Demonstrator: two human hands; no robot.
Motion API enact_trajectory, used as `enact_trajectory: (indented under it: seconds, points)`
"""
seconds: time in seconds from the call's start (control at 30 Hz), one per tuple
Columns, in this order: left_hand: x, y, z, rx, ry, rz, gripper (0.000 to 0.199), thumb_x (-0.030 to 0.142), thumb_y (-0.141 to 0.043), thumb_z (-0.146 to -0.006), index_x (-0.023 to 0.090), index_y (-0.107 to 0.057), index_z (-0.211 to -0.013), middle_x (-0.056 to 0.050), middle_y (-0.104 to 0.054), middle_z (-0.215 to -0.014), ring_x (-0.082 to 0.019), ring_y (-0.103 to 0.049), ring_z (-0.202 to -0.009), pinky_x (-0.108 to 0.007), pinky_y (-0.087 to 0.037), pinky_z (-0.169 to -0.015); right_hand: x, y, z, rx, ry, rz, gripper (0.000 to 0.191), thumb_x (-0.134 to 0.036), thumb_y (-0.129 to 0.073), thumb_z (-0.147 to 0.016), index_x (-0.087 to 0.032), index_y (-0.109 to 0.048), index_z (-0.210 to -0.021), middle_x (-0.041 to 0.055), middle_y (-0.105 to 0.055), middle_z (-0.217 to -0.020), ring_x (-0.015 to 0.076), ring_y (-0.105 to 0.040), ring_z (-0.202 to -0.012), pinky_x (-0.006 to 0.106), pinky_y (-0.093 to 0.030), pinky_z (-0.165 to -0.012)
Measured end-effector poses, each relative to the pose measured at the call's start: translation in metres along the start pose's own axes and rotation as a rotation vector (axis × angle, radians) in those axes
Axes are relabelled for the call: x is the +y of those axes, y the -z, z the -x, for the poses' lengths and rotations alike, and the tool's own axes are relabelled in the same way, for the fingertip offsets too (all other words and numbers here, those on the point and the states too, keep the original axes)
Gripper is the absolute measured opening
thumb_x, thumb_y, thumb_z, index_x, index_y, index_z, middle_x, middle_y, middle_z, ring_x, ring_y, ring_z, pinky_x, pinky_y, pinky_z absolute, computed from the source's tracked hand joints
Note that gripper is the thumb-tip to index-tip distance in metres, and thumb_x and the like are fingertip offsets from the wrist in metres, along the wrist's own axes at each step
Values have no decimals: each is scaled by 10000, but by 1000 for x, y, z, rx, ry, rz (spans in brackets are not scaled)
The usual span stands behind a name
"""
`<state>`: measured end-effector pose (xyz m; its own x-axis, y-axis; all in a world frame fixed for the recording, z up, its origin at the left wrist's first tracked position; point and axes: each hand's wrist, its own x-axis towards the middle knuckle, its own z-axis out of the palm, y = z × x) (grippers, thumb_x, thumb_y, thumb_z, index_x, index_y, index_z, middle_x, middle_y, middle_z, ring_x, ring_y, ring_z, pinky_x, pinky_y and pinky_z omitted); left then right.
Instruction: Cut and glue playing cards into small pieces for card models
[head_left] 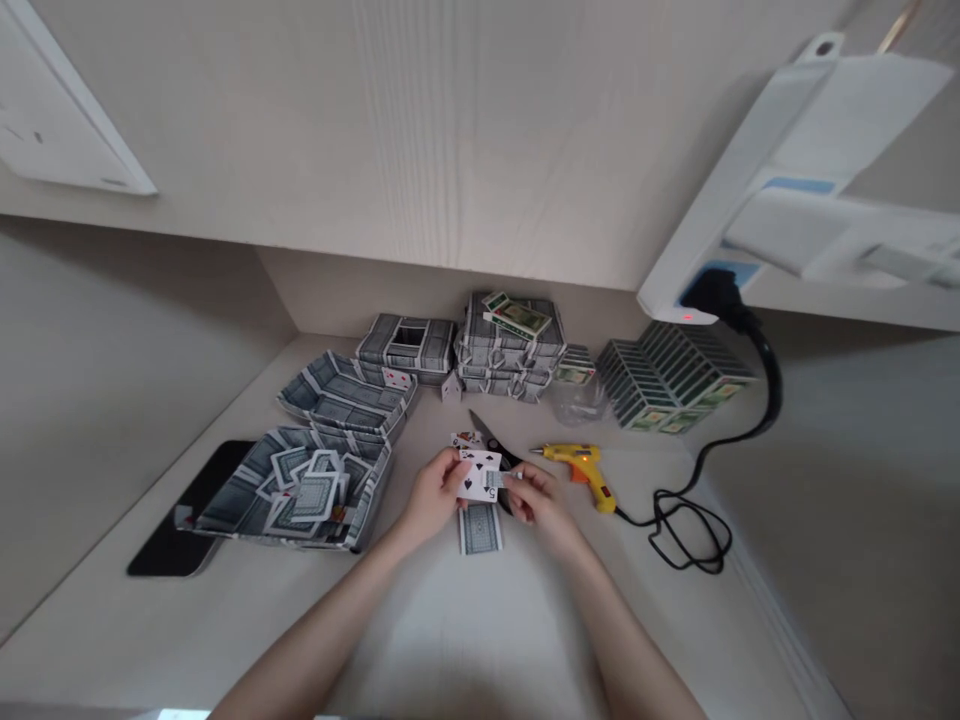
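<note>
My left hand [437, 490] is closed on the left edge of a playing card [477, 476], a five of spades held face up. My right hand [540, 500] pinches a small strip of card [495, 479] with a patterned back, against the right part of the five. Beneath the hands a playing card [481, 530] lies face down on the table. Just beyond them is a face card [466, 439]. Scissors [487, 433] with black handles lie behind, partly hidden by the held card and my right hand.
A yellow glue gun [581, 465] with a lit light lies at right, its cord [697, 530] coiled. Card-covered boxes [510, 345] stand at the back; an open card tray [232, 500] holding loose cards overlaps a black phone [180, 520]. Stacked card packs [667, 380] sit below a power strip [720, 220].
</note>
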<state>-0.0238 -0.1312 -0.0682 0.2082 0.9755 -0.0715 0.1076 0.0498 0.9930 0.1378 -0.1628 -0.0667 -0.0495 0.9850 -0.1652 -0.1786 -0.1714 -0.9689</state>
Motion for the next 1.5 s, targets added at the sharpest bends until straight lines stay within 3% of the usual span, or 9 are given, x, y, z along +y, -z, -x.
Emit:
enact_trajectory:
  seconds: [0.23,0.5,0.7,0.83,1.0,1.13,1.3,1.5]
  points:
    - [4,10,8,27,23,29,265,423,-495,-751,158,-482,-764,23,-542,-629,-70,-463,-446,-178,-380,-382,-1,-10,4,15,18,79,283,-425,-592,-699,-190,-450,-631,-92,-418,-399,52,-326,-314,195,-219,-348]
    - [-1,6,8,15,43,81,238,391,-535,-734,163,-467,-723,45,-504,-568,-72,-451,-452,-178,-386,-393,-6,-11,4,45,2,59,283,-417,-604,-684,-188,-450,-623,-92,-425,-399,51,-346,-314,191,-234,-345]
    - [0,5,7,-34,66,153,266,407,-558,-711,160,-461,-718,60,-487,-530,-64,-429,-417,-181,-359,-391,-6,-10,4,54,2,39,289,-410,-615,-676,-182,-450,-613,-91,-437,-401,44,-353,-308,181,-252,-334]
    - [3,9,7,-126,75,193,249,354,-591,-679,143,-536,-800,34,-546,-593,-79,-466,-459,-191,-359,-415,-9,-11,5,44,-33,-23,291,-406,-637,-653,-184,-451,-622,-84,-474,-416,58,-399,-303,181,-290,-317]
    - [4,13,7,-186,89,350,238,241,-555,-629,119,-647,-812,-51,-651,-749,-158,-575,-673,-249,-420,-596,-8,-11,5,4,-19,-54,279,-405,-618,-684,-180,-463,-628,-60,-517,-434,84,-468,-335,195,-373,-337]
    - [6,8,7,-179,180,556,289,356,-528,-683,107,-648,-763,-86,-657,-755,-198,-592,-712,-305,-435,-651,-5,-12,6,7,35,23,274,-408,-587,-726,-179,-469,-636,-53,-528,-462,85,-493,-362,199,-402,-363]
    - [5,5,5,-102,211,384,228,309,-695,-604,118,-599,-684,-7,-605,-630,-109,-536,-588,-220,-389,-576,2,-13,9,-2,69,127,263,-419,-548,-764,-184,-477,-669,-51,-518,-485,88,-486,-348,206,-395,-351]
    - [2,13,1,-245,196,264,274,288,-723,-573,123,-620,-766,7,-598,-639,-90,-514,-589,-200,-374,-580,5,-15,17,-2,128,281,243,-391,-499,-805,-189,-487,-671,-34,-523,-523,91,-483,-359,205,-373,-346]
